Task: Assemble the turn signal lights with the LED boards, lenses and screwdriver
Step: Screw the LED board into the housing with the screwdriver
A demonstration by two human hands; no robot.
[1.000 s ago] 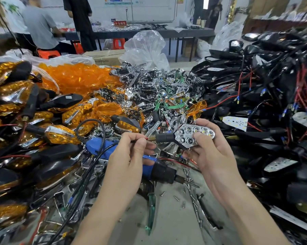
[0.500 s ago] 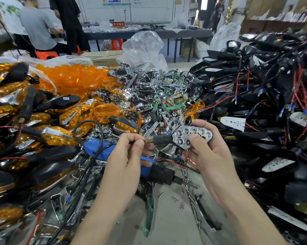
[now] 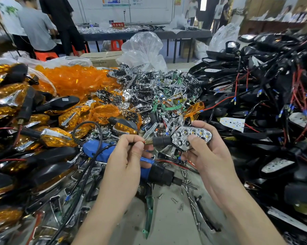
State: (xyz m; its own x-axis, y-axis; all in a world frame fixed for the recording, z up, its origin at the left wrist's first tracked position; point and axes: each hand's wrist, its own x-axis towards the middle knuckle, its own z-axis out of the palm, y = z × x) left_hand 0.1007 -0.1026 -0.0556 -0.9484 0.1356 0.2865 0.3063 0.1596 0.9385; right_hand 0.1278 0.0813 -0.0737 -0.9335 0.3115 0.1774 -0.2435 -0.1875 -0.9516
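A turn signal light [image 3: 182, 139] is held over the middle of the worktop [image 3: 168, 225], reflector [image 3: 196, 133] face up. Its body is gripped by the right hand [image 3: 209, 156], thumb pressed on the reflector; the wire [image 3: 143, 142] leaving its threaded stem [image 3: 148, 142] is pinched by the left hand [image 3: 128, 160]. A blue screwdriver [image 3: 92, 148] is laid under the left hand, beside loose screws [image 3: 174, 200]. Orange lenses [image 3: 75, 80] are heaped toward the far left corner, black wired housings [image 3: 265, 96] along the right edge.

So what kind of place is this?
Probably a small assembly workshop: heaps of orange lenses, piles of wired black housings, and other workers at a table behind.
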